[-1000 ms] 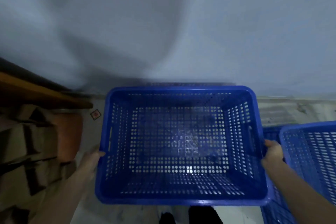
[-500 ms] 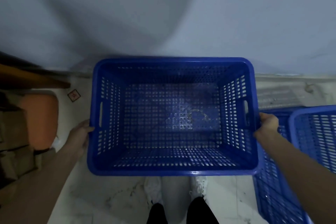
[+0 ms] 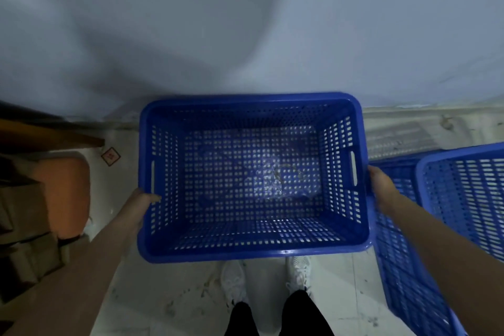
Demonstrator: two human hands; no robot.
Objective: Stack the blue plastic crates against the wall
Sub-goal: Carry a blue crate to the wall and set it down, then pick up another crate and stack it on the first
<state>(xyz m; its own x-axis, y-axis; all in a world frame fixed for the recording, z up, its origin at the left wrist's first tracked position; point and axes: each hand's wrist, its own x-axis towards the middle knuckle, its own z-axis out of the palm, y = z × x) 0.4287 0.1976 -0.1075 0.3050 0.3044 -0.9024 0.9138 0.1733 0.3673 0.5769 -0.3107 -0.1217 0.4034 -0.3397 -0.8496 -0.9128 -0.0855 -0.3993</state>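
A blue perforated plastic crate (image 3: 252, 252) sits in front of me, its far rim right against the pale wall (image 3: 245, 35). My left hand (image 3: 143, 203) grips its left rim below the handle slot, thumb over the edge. On the opposite side, my right hand (image 3: 381, 185) holds the outside of the right wall beside that handle slot. To the right stand two more blue crates (image 3: 463, 199), one nested in the other, partly hidden by my right forearm.
An orange rounded object (image 3: 65, 194) and brown cardboard boxes (image 3: 21, 226) crowd the left. A dark wooden board (image 3: 49, 136) runs along the wall at left. My white shoes (image 3: 234, 284) stand on the stained white floor just behind the crate.
The crate has gone down and away from me toward the wall, with both hands still on its sides. My shoes have come into view behind it.
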